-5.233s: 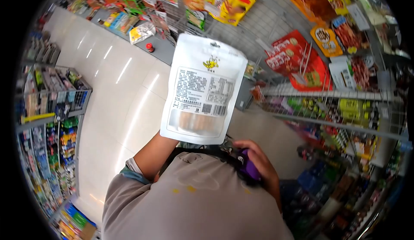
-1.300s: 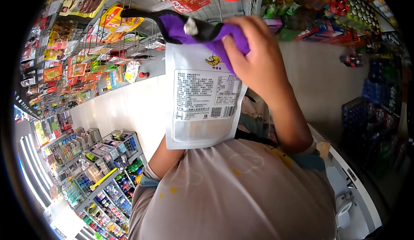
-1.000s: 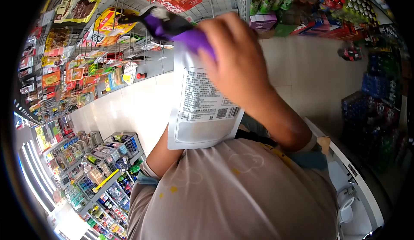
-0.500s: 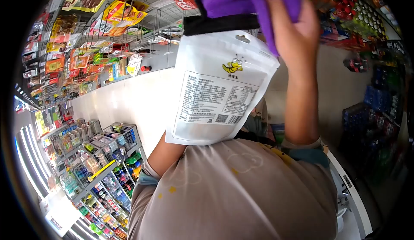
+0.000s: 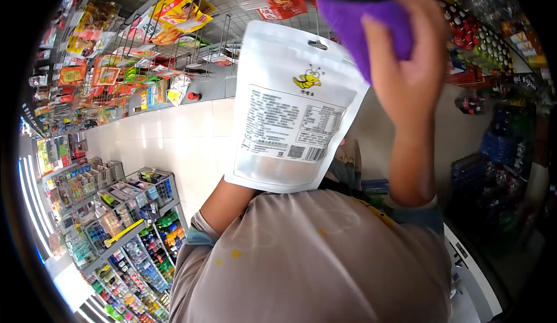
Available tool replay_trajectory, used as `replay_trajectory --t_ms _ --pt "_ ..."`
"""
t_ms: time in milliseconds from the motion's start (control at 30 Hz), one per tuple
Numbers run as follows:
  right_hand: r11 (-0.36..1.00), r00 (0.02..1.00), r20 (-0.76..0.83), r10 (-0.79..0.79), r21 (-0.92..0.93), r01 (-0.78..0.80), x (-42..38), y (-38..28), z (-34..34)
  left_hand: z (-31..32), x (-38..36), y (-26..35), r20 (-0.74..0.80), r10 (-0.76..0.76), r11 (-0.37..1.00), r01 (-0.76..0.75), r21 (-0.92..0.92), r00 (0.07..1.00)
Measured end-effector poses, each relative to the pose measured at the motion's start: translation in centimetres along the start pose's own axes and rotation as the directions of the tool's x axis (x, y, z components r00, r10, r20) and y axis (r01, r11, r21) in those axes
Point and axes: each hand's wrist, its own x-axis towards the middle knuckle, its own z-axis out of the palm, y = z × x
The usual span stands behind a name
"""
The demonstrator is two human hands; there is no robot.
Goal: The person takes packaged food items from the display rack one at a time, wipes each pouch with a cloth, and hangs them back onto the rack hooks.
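Observation:
A white stand-up pouch [image 5: 290,114] with a bee logo, a printed label and a barcode is held upright in front of me. My left hand is hidden behind the pouch and holds it from the back; only the forearm [image 5: 229,201] shows below it. My right hand [image 5: 409,67] is raised at the pouch's top right corner, closed around a purple cloth [image 5: 362,24] with a black edge. The cloth touches the pouch's upper right edge.
A wire rack hung with snack packets [image 5: 174,15] stands ahead on the left. Low shelves of small goods [image 5: 122,207] line the left side. Drink bottles and packs [image 5: 499,149] fill the right. Pale floor tiles [image 5: 174,137] run between them.
My right hand with the purple cloth has moved from the pouch's face up to its top right corner. The pouch has risen a little and tilted.

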Motion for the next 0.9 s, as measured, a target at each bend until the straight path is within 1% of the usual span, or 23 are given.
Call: replay_trajectory --t_ms 33,100,133,233,300,333,367,433,500,533,567,600,633,700,767,800,833,867,900 --pt "0.999 0.983 0.18 0.034 -0.016 -0.031 -0.7 -0.7 0.8 -0.6 -0.6 1.1 0.001 0.008 1.0 -0.008 -0.005 1.0" --pt "0.979 0.906 0.413 0.094 0.129 -0.16 -2.3 -3.4 2.7 -1.9 -2.2 3.1 -0.007 0.03 0.999 -0.03 -0.011 1.0" --pt "0.981 0.894 0.444 0.058 0.141 -0.133 -3.0 -4.6 3.8 -2.6 -3.1 4.3 -0.014 0.042 0.999 -0.042 -0.012 0.999" --pt "0.987 0.845 0.526 0.101 0.054 -0.151 -4.7 -8.7 6.2 -4.4 -5.2 8.3 -0.016 0.079 0.997 -0.08 -0.008 0.997" --pt "0.988 0.759 0.648 0.062 0.066 -0.137 -6.1 -12.1 7.8 -5.7 -6.1 10.6 -0.012 0.097 0.995 -0.097 -0.01 0.995" --pt "0.986 0.735 0.678 -0.007 0.126 -0.107 -7.4 -13.5 9.1 -6.4 -6.5 11.7 -0.01 0.103 0.995 -0.103 -0.013 0.995" --pt "0.976 0.68 0.728 -0.086 0.198 -0.089 -7.7 -15.3 10.1 -7.0 -6.7 12.6 -0.003 0.103 0.994 -0.103 -0.024 0.995" --pt "0.982 0.647 0.748 -0.149 0.191 0.006 -8.2 -17.0 12.4 -8.0 -6.7 13.8 0.024 0.084 0.996 -0.084 -0.036 0.996" --pt "0.995 0.743 0.665 -0.08 0.1 0.018 -6.5 -16.9 15.0 -8.4 -6.5 14.7 0.057 0.062 0.997 -0.059 -0.054 0.996" --pt "0.999 0.79 0.613 -0.006 0.03 -0.016 -5.0 -16.5 16.3 -8.5 -6.4 15.0 0.075 0.052 0.997 -0.047 -0.061 0.996" --pt "0.997 0.845 0.531 0.069 -0.066 -0.039 -3.7 -16.2 17.4 -8.6 -6.2 15.5 0.092 0.038 0.997 -0.032 -0.068 0.995" --pt "0.983 0.914 0.403 0.056 -0.182 0.02 -2.4 -15.6 18.9 -8.7 -6.2 15.8 0.109 0.021 0.998 -0.014 -0.064 0.994" --pt "0.978 0.937 0.344 0.059 -0.207 0.014 -1.7 -14.7 20.2 -8.8 -6.1 16.2 0.122 0.003 0.998 0.005 -0.06 0.992" --pt "0.981 0.933 0.354 0.068 -0.192 0.001 -0.8 -15.9 21.9 -9.4 -6.1 17.1 0.136 -0.038 0.998 0.045 -0.054 0.99" --pt "0.995 0.868 0.488 0.093 -0.027 -0.091 -1.8 -18.2 23.7 -10.3 -6.7 18.2 0.126 -0.085 0.995 0.09 -0.038 0.988" --pt "0.986 0.815 0.573 0.089 0.063 -0.152 -2.9 -19.4 24.1 -10.9 -7.3 18.8 0.117 -0.115 0.993 0.118 -0.023 0.986" --pt "0.975 0.763 0.645 0.032 0.146 -0.165 -4.0 -20.3 24.6 -11.4 -8.0 19.4 0.104 -0.149 0.989 0.15 -0.004 0.983" --pt "0.929 0.727 0.686 -0.019 0.282 -0.241 -5.5 -21.1 25.0 -11.9 -8.5 20.0 0.089 -0.181 0.983 0.181 0.012 0.979" --pt "0.86 0.664 0.744 -0.07 0.382 -0.339 -6.4 -22.0 24.8 -12.4 -9.1 20.4 0.069 -0.216 0.976 0.215 0.027 0.974"
